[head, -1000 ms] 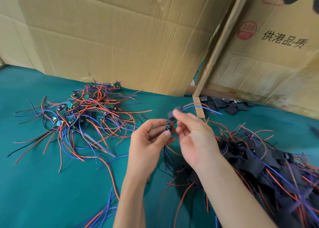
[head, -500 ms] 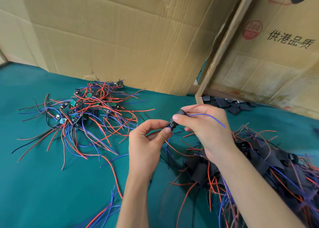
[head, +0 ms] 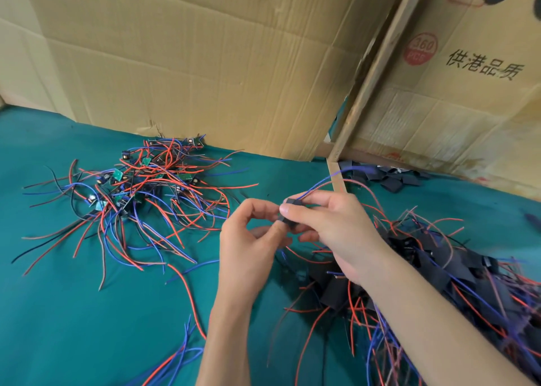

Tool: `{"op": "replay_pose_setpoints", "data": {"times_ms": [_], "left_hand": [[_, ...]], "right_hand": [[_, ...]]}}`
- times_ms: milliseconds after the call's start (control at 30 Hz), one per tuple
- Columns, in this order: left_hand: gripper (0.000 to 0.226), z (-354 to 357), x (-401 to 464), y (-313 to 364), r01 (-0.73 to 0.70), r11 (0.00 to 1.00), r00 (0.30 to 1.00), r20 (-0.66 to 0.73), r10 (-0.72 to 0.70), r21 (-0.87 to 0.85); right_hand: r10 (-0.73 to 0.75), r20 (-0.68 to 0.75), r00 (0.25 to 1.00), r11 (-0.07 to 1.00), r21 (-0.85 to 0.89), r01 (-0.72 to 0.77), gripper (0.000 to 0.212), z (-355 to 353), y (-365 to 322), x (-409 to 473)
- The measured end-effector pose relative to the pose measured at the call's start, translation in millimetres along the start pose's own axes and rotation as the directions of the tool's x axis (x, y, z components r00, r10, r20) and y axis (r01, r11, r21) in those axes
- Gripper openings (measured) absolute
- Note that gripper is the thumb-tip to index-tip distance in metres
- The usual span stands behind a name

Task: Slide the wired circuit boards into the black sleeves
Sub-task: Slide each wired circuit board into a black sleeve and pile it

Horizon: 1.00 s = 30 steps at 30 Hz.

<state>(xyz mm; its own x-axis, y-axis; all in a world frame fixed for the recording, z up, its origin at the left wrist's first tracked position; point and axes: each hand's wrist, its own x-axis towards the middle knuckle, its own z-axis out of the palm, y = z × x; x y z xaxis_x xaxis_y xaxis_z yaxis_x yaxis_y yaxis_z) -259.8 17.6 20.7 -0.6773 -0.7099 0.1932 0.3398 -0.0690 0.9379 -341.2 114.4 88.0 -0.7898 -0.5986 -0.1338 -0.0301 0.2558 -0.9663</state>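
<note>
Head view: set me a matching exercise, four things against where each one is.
Things:
1. bare circuit boards
2. loose black sleeves
3. finished pile
4. black sleeve

Places:
A. pinched by the right hand, close to the left hand
B. far left on the green cloth, near the cardboard
C. far right, by the wooden slat
D. near right, under the right forearm

Pairs: 1-B, 2-C, 3-D, 4-A
</note>
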Motion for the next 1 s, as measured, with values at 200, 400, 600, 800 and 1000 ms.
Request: {"op": "replay_pose_setpoints", "data": {"times_ms": [200,400,600,800,1000], "left_hand": [[0.012,7.0,-2.2,1.4,0.103,0.99,0.986,0.14,-0.09,-0.092],[0.014,-1.0,4.0,-6.2,0.106,0.993,0.992,-0.068,-0.109,-0.046],[0.017,0.7,4.6,-10.5,0.128,0.992,0.982,-0.134,-0.13,-0.025],[0.018,-1.7,5.9,-12.0,0.145,0.989,0.976,-0.161,-0.146,-0.02],[0.017,-1.6,5.8,-12.2,0.159,0.987,0.973,-0.169,-0.157,-0.002]], "right_hand": [[-0.075,-0.06,0.995,0.997,0.011,0.075,0.046,-72.6,-52.2,-4.9],[0.349,-0.014,0.937,0.593,-0.771,-0.232,0.048,-161.0,-87.1,-11.4],[-0.044,0.017,0.999,0.399,-0.916,0.033,0.015,-136.5,-53.8,40.2],[0.082,0.135,0.987,0.195,-0.974,0.117,0.018,-81.9,2.1,87.5],[0.027,0.134,0.991,0.322,-0.939,0.119,0.023,-86.1,11.6,93.0]]}}
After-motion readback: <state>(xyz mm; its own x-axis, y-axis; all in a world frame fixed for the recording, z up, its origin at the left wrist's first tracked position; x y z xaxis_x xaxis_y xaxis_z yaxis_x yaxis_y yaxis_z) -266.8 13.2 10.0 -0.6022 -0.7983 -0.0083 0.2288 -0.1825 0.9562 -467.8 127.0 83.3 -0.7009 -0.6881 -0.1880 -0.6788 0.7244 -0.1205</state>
